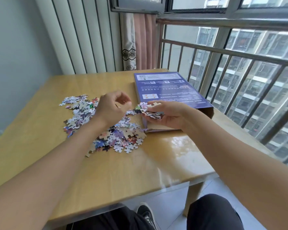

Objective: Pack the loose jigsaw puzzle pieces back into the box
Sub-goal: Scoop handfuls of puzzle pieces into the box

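Note:
A purple puzzle box (166,88) lies flat at the table's far right, its open brown end facing me. Loose jigsaw pieces (121,136) spread in a heap across the middle of the wooden table (40,130), with more pieces (76,103) further left. My right hand (166,113) grips a stack of pieces (148,108) just in front of the box's open end. My left hand (113,107) hovers over the heap with its fingers loosely curled and nothing visible in them.
A metal railing (231,53) and window run along the right, close behind the box. Curtains (138,42) hang at the far corner. My knees and a dark shoe (146,213) show beneath the table's near edge.

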The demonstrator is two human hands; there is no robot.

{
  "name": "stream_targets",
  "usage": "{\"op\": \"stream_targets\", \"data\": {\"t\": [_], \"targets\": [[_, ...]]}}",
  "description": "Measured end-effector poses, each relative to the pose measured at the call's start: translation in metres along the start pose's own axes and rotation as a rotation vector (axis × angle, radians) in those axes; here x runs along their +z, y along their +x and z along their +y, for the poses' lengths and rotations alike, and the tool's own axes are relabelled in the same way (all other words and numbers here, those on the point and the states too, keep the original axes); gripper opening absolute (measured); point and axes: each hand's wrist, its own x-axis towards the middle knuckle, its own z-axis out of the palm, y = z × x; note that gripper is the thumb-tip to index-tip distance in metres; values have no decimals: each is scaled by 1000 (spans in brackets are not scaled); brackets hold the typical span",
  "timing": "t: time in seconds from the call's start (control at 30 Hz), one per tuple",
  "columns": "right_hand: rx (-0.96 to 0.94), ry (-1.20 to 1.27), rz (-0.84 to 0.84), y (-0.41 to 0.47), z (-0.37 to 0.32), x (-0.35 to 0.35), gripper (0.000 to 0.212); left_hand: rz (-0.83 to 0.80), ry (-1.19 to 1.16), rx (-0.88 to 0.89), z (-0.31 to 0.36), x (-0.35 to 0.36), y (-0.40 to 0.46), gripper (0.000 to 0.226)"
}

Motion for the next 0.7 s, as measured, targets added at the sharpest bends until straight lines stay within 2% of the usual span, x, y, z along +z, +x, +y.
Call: {"op": "stream_targets", "data": {"t": [0.1,0.2,0.3,0.5,0.6,0.63,0.7], "targets": [[32,12,61,-18,0,-32,25,-194,185,195,2,28,-4,7],[94,19,140,-27,3,-57,25,-342,346,296,5,50,-2,2],[124,47,225,-23,3,-70,31,-381,486,299,4,65,-1,13],[23,100,324,1,-6,-65,51,-371,587,264,7,72,-3,38],[74,55,312,-3,-7,-64,23,-422,572,223,10,67,0,62],[84,62,323,1,-4,-70,19,-440,584,221,11,67,0,69],[-6,-91,319,-1,6,-78,24,-465,622,222,12,68,-1,75]]}}
